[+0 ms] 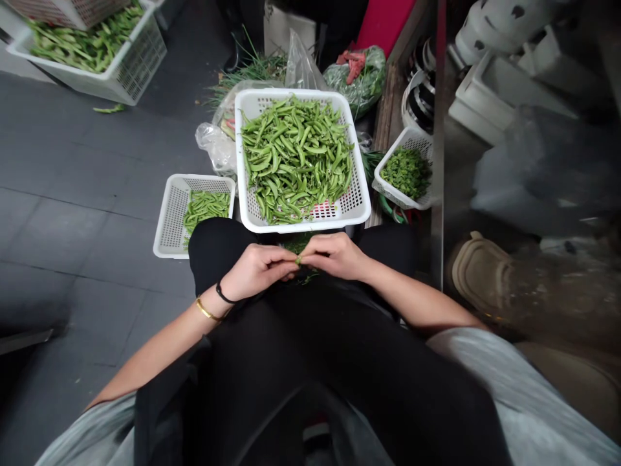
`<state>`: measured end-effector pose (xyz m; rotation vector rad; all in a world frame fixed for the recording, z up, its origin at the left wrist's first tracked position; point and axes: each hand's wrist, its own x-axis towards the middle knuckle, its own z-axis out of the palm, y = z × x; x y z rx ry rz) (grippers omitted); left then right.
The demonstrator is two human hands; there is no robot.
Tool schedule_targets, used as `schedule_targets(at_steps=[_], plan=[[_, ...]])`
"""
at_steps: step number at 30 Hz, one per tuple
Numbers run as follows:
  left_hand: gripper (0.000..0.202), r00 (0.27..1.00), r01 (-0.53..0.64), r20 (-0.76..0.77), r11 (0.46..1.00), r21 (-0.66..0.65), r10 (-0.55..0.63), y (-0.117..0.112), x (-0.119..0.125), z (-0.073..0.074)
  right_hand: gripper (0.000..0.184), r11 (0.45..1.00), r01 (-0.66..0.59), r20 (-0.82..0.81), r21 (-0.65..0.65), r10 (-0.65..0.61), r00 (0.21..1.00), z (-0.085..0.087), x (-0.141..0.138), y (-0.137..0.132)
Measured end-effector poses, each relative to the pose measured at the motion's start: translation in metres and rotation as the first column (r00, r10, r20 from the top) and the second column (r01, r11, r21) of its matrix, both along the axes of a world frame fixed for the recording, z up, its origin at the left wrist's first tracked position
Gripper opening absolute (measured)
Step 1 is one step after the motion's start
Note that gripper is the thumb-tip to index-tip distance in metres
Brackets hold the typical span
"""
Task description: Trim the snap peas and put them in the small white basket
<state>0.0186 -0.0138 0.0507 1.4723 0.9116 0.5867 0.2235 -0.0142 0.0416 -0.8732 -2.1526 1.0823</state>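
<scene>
My left hand (257, 268) and my right hand (332, 254) meet over my lap, fingertips pinched together on one green pea pod (297, 260). Only a small bit of the pod shows between the fingers. Just beyond my knees stands a large white basket (356, 210) heaped with green pea pods (295, 158). A smaller white basket (169, 223) to its left holds a small pile of pods (206, 206). Another small white basket (388, 189) on the right holds fine green trimmings (406, 171).
A further white crate (129, 74) of green pods sits at the far left on the grey tiled floor. Plastic bags (361, 74) of greens lie behind the big basket. A metal cabinet edge (436, 162) and a beige shoe (480, 272) are on the right.
</scene>
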Motion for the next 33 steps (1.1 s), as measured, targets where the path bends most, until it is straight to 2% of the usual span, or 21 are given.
schedule_targets(at_steps=[1,3,5,6,7,9,11,13,15,17,19,22,25,28,30,31,33], plan=[[0.015,0.996,-0.070,0.044,0.997,-0.033,0.071,-0.002,0.002,-0.001,0.021,0.988,0.098,-0.091,-0.119,-0.110,0.990,-0.003,-0.003,-0.001],[0.020,0.969,-0.154,0.168,0.975,-0.159,0.181,-0.005,0.008,-0.006,0.023,0.913,0.223,-0.202,-0.342,-0.303,0.931,-0.008,-0.009,-0.003],[0.024,0.927,-0.163,0.286,0.948,-0.273,0.242,-0.006,0.013,-0.013,0.026,0.839,0.244,-0.249,-0.486,-0.400,0.882,-0.013,-0.013,-0.004],[0.025,0.910,-0.161,0.322,0.937,-0.310,0.262,-0.005,0.015,-0.016,0.027,0.822,0.247,-0.255,-0.513,-0.421,0.870,-0.014,-0.013,-0.004],[0.026,0.899,-0.163,0.337,0.929,-0.332,0.278,-0.004,0.016,-0.018,0.027,0.822,0.256,-0.248,-0.509,-0.425,0.871,-0.014,-0.012,-0.004],[0.025,0.915,-0.138,0.314,0.926,-0.351,0.255,0.000,0.015,-0.020,0.023,0.863,0.289,-0.196,-0.414,-0.395,0.898,-0.012,-0.007,-0.003],[0.022,0.951,-0.023,0.281,0.932,-0.361,0.132,0.004,0.010,-0.018,0.019,0.911,0.275,-0.103,-0.306,-0.319,0.942,-0.008,-0.001,-0.001],[0.019,0.963,0.113,0.270,0.926,-0.361,-0.012,0.007,0.004,-0.015,0.019,0.920,0.193,-0.041,-0.342,-0.219,0.975,-0.004,0.003,0.001],[0.018,0.960,0.151,0.274,0.926,-0.347,-0.054,0.009,-0.001,-0.014,0.021,0.884,0.147,-0.040,-0.445,-0.183,0.982,-0.003,0.004,0.002],[0.022,0.952,0.063,0.303,0.940,-0.336,0.045,0.010,-0.002,-0.016,0.021,0.874,0.197,-0.033,-0.444,-0.236,0.971,-0.003,0.001,0.003],[0.027,0.912,-0.095,0.346,0.936,-0.339,0.218,0.010,-0.001,-0.020,0.019,0.906,0.264,-0.003,-0.331,-0.281,0.960,-0.004,-0.002,0.003],[0.029,0.833,-0.283,0.371,0.893,-0.351,0.410,0.011,0.006,-0.028,0.018,0.941,0.276,0.040,-0.196,-0.273,0.961,-0.004,-0.003,0.002],[0.032,0.786,-0.347,0.370,0.849,-0.399,0.496,0.016,0.010,-0.034,0.017,0.940,0.287,0.072,-0.187,-0.278,0.958,-0.002,0.000,0.001],[0.036,0.691,-0.458,0.351,0.758,-0.464,0.632,0.025,0.004,-0.036,0.018,0.955,0.254,0.113,-0.156,-0.238,0.965,0.003,0.011,0.000],[0.033,0.648,-0.484,0.339,0.712,-0.508,0.682,0.030,-0.004,-0.036,0.017,0.978,0.164,0.212,-0.127,-0.135,0.968,0.007,0.023,0.001],[0.029,0.645,-0.462,0.344,0.707,-0.535,0.682,0.031,-0.008,-0.035,0.015,0.987,0.108,0.297,-0.119,-0.068,0.952,0.010,0.030,0.004],[0.020,0.657,-0.354,0.382,0.714,-0.604,0.650,0.032,-0.012,-0.033,0.020,0.991,0.005,0.485,-0.132,0.060,0.872,0.013,0.042,0.016]])
